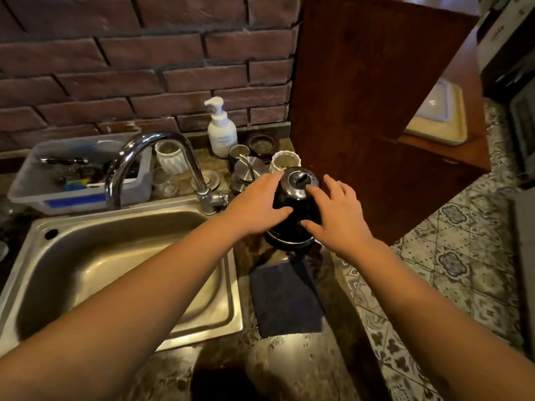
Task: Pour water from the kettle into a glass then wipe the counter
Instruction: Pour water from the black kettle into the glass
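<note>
Two bare forearms reach to the kettle right of the sink, left hand flat against its side, right hand spread open at the lid; likely heavy, smooth-sided, best lifted by its unseen handle.

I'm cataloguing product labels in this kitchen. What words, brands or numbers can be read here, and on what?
White pump bottle: a small grey printed label on its front, too blurred to read.
Kettle: no legible marking on lid or body.
Nothing else in view carries readable text.
</note>
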